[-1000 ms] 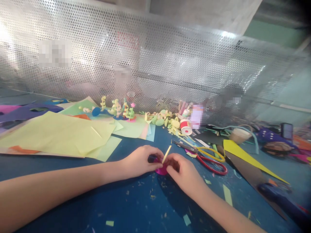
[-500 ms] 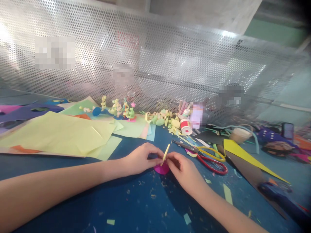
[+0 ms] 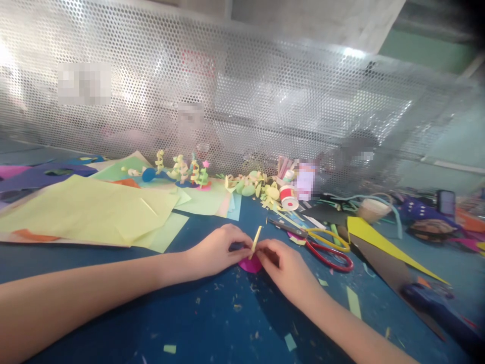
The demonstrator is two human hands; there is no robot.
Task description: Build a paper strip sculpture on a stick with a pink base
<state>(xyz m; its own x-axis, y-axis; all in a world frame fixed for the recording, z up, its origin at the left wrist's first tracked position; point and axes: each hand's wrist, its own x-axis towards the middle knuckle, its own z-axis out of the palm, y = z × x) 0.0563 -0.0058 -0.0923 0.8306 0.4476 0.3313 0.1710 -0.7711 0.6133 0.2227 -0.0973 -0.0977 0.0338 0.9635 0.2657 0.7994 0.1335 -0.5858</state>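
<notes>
At the left of the frame a heap of yellow-green paper sheets [image 3: 94, 212] lies on the blue table [image 3: 212, 328], well apart from the work. The person's left forearm comes in from the lower left edge and runs low over the table toward the centre, where the left hand [image 3: 215, 251] rests knuckles up, fingers curled inward. Its fingertips pinch the thin yellow paper strip [image 3: 256, 238], which stands tilted, its top leaning to the upper right. At the strip's foot sits a small magenta paper disc [image 3: 250, 265], lying on the table between the two hands.

Just right of centre the right hand [image 3: 286, 265] meets the left, its forearm leaving by the lower right edge. Its thumb and first fingers close on the base of the strip where it touches the disc; whether they also grip the disc itself cannot be told, since the fingers hide the joint.

To do this joining well, it seems wise that one hand holds the disc flat and steady while the other keeps the strip pressed at its foot, with light, even pressure so the thin paper does not buckle.

Farther right lie red-and-yellow-handled scissors [image 3: 322, 245], near the right hand but not touching it, and beyond them a long yellow paper triangle [image 3: 379, 245]. Paper scraps dot the table.
</notes>
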